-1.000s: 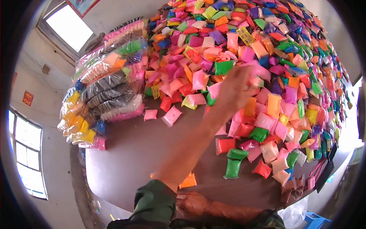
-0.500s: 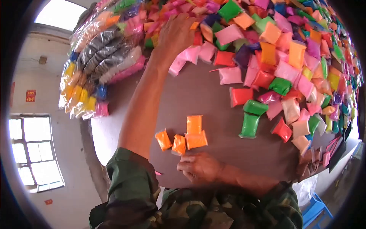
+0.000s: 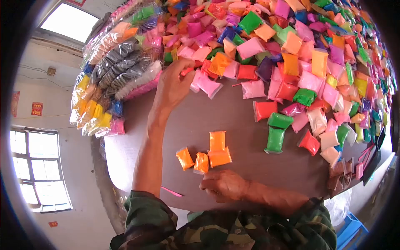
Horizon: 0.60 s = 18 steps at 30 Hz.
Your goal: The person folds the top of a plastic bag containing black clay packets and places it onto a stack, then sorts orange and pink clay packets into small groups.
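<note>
My left hand (image 3: 174, 81) is at the near edge of the heap of small plastic packets, fingers bent together. A bit of a red packet (image 3: 187, 71) shows between the thumb and fingers. Just right of it an orange packet (image 3: 219, 63), slightly blurred, lies over red and pink packets. Several orange packets lie together on the brown table (image 3: 187, 121), among them an upright one (image 3: 217, 141) and a tilted one (image 3: 184, 158). Close below them, my right hand (image 3: 225, 186) rests with curled fingers; what they hold, if anything, is hidden.
A heap of coloured packets (image 3: 250, 48) covers the table's far and right side. Clear bags of packets (image 3: 116, 62) are stacked at left. Two green packets (image 3: 275, 139) lie at the heap's near edge. A pink stick (image 3: 171, 191) lies near my left sleeve.
My left hand has drawn back toward me from deeper in the heap. An orange packet now shows at the heap's edge beside it. My right hand stays curled in place; the view has shifted slightly.
</note>
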Each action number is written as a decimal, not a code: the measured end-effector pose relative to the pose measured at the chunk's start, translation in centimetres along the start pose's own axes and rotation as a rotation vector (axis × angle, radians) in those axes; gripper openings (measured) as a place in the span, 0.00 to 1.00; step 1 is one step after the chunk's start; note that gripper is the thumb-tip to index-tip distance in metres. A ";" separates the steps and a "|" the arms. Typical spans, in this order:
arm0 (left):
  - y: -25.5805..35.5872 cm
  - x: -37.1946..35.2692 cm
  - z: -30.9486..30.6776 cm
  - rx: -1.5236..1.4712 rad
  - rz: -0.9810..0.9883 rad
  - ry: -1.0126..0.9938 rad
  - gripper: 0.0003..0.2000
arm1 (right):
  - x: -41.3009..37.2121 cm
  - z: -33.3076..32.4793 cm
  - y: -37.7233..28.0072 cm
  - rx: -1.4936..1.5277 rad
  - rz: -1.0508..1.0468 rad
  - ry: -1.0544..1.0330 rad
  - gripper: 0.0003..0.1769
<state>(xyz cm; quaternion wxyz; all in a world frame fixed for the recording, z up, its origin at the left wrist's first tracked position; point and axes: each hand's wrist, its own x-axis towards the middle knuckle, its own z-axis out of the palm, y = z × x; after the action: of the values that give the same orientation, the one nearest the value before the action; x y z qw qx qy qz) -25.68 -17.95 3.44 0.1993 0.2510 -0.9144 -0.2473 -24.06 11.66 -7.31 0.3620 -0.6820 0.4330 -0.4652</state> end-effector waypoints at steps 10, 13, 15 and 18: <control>2.2 1.1 6.3 0.332 0.242 0.060 0.21 | 0.1 -0.6 -0.4 0.031 0.023 0.014 0.12; 3.1 1.2 5.5 0.329 0.198 0.103 0.18 | 0.0 -0.1 -0.1 0.030 0.038 -0.001 0.12; 3.2 0.0 4.0 0.297 0.198 0.165 0.15 | -0.1 -0.1 -0.1 0.035 0.053 -0.005 0.10; 3.3 -4.8 0.6 0.390 0.128 0.161 0.12 | -0.1 -0.4 -0.4 0.048 0.049 0.001 0.09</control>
<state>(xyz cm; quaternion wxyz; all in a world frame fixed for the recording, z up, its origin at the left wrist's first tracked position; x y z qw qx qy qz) -23.34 -12.52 3.63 0.2345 0.2453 -0.9401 -0.0317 -24.34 11.84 -6.82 0.3896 -0.6620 0.4384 -0.4667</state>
